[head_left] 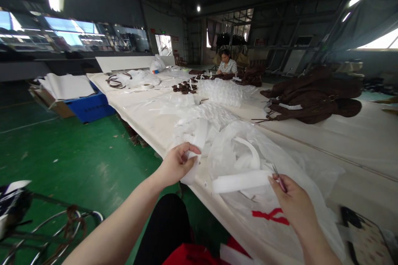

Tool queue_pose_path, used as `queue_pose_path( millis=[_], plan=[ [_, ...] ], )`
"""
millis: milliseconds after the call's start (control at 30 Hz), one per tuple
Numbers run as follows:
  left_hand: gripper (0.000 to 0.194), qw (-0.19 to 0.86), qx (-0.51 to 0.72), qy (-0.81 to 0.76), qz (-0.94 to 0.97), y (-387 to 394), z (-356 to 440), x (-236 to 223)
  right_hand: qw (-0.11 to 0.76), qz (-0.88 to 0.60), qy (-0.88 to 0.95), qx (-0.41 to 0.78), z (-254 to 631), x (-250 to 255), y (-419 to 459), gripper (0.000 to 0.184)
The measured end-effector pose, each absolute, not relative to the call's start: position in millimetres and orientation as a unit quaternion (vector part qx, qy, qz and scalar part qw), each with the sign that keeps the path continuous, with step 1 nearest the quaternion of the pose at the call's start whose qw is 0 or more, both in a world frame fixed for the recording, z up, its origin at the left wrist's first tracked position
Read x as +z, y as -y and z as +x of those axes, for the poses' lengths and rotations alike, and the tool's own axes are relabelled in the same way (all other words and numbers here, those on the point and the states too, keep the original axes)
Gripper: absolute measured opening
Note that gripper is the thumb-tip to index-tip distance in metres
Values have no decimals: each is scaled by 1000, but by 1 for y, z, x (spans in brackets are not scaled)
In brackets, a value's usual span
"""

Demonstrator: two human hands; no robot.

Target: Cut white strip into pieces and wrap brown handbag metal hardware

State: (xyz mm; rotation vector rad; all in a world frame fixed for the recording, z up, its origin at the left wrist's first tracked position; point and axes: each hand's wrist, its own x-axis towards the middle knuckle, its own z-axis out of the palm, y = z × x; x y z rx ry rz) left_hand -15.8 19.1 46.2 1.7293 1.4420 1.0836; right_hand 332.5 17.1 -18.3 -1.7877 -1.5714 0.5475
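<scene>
My left hand (178,163) is closed on a strip of white foam (199,140) at the near edge of a long white table (357,140). My right hand (294,203) pinches a small pair of snips (277,176) and also holds the end of another white foam strip (241,181). Between both hands lies a clear plastic bag (248,149) with several more foam strips in it. A red mark (270,215) shows on the plastic just below my right hand.
Dark brown bags (314,99) are piled at the right of the table. Small brown parts (185,87) and bubble wrap (222,91) lie farther along. A person (227,65) sits at the far end. A blue box (90,107) stands on the green floor (77,153) at left.
</scene>
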Motion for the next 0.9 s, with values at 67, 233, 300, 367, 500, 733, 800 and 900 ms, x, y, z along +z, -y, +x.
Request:
queue_pose_path(
  millis=[67,233,300,367,500,733,800,900],
  plan=[
    [20,344,422,-534,647,-9,-19,44,317,-712,605,162,326,-16,-23,36],
    [20,439,439,-488,614,7,-28,40,231,-763,603,33,314,-14,-42,32],
    [24,475,451,-477,587,10,-31,39,195,-778,597,9,315,-15,-47,33],
    [29,494,465,-479,558,12,-35,38,175,-789,589,-4,318,-15,-50,35],
    [35,506,480,-483,529,14,-40,36,158,-803,574,-26,324,-15,-47,36],
    [35,515,481,-469,532,17,-39,37,150,-820,549,-58,318,2,-22,45],
    [34,510,476,-470,541,19,-39,38,200,-812,546,-53,315,11,-5,51],
    [29,494,469,-463,566,24,-40,39,357,-754,545,79,302,17,24,49]
  ],
)
